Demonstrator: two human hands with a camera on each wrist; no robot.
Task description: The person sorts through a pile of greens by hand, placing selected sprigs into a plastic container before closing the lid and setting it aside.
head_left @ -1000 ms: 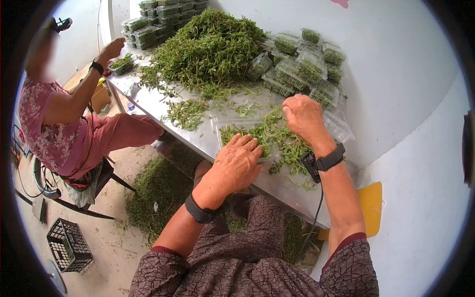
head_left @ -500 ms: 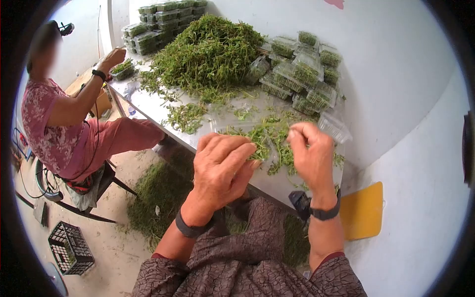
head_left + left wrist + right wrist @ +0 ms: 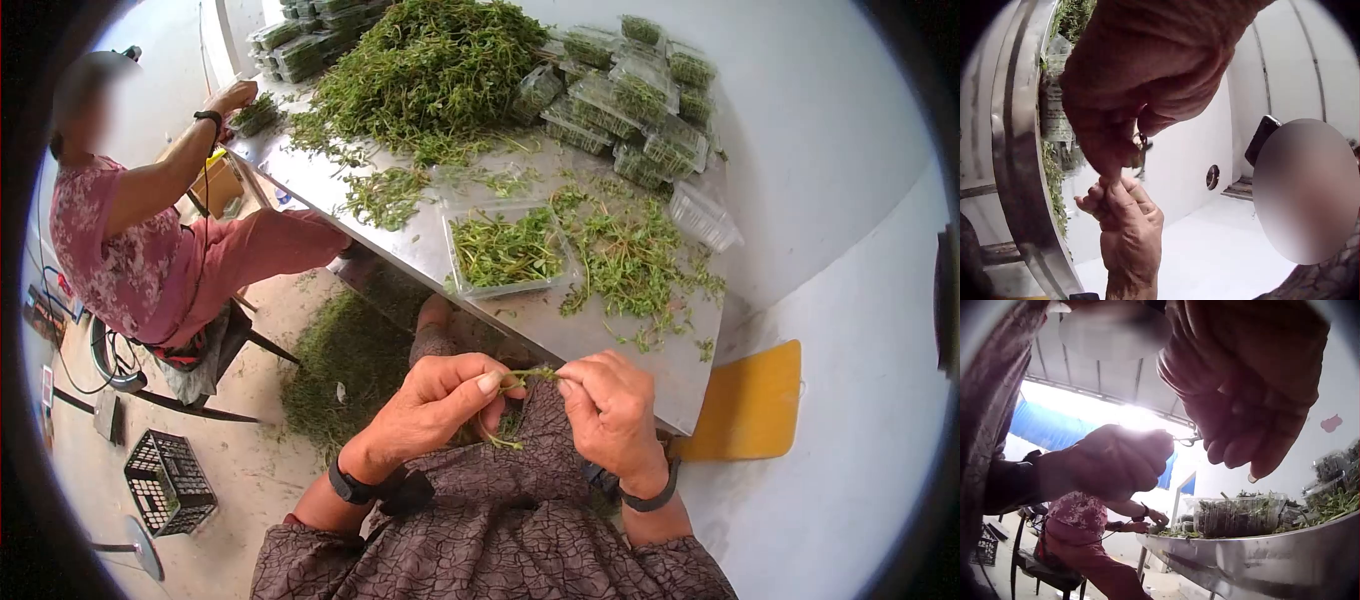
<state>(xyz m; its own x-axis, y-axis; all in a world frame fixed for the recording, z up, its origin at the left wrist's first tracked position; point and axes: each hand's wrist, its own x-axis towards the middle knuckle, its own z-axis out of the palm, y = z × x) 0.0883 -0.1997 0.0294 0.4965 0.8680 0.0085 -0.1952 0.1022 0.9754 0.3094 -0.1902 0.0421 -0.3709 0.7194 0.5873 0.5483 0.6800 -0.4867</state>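
Both hands are raised over my lap, just short of the table's near edge, and hold one thin green herb sprig [image 3: 524, 377] between them. My left hand [image 3: 487, 386] pinches its left end with thumb and forefinger. My right hand [image 3: 566, 377] pinches the other end. From the left wrist, the left hand [image 3: 1107, 174] meets the right hand [image 3: 1124, 215] fingertip to fingertip. The right wrist view shows the sprig [image 3: 1187, 440] bridging the two hands. A clear tray [image 3: 456, 262] of picked herbs sits on the steel table [image 3: 600, 345] ahead of my hands.
Loose herbs [image 3: 630, 262] lie right of the tray, a big herb pile [image 3: 430, 65] and filled clear boxes [image 3: 640, 100] behind. An empty box [image 3: 706, 216] is by the wall. Another person [image 3: 130, 250] sits left. Trimmings [image 3: 335, 370] and a black crate [image 3: 168, 485] are on the floor.
Both hands have drawn back from the tray and loose herbs on the table to my lap, bringing one sprig with them. The tray now lies uncovered.
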